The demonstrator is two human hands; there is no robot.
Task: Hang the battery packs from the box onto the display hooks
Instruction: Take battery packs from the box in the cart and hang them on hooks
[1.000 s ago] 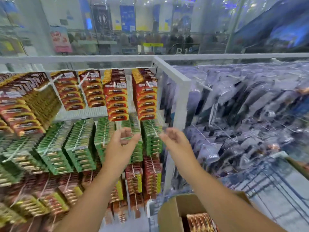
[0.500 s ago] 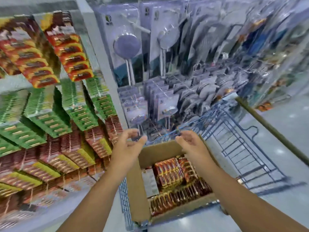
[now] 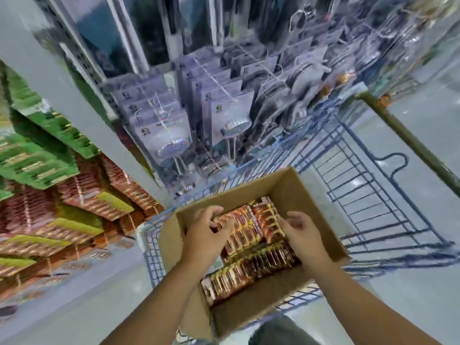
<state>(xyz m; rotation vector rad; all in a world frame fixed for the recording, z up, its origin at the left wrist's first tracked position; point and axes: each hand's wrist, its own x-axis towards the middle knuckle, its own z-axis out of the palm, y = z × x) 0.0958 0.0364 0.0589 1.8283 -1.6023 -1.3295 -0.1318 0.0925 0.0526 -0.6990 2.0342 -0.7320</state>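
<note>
An open cardboard box (image 3: 296, 185) sits in a blue wire cart and holds rows of red and gold battery packs (image 3: 251, 267). Both my hands are down inside the box. My left hand (image 3: 205, 236) has its fingers curled over the left end of the upper row of packs. My right hand (image 3: 302, 231) hovers at the right side of that row with loosely curled fingers and holds nothing. Green and red battery packs on display hooks (image 3: 49, 155) fill the rack at the left, blurred by motion.
The blue wire cart (image 3: 368, 195) stretches away to the right, with its olive handle (image 3: 408, 143) beyond. A white rack upright (image 3: 82, 100) separates the battery rack from hanging clear-packed shower heads (image 3: 224, 100). Grey floor lies at the right and lower left.
My view has swung from the battery rack down to the box. Both hands have dropped from in front of the hooks into the box, and the left now rests on the packs.
</note>
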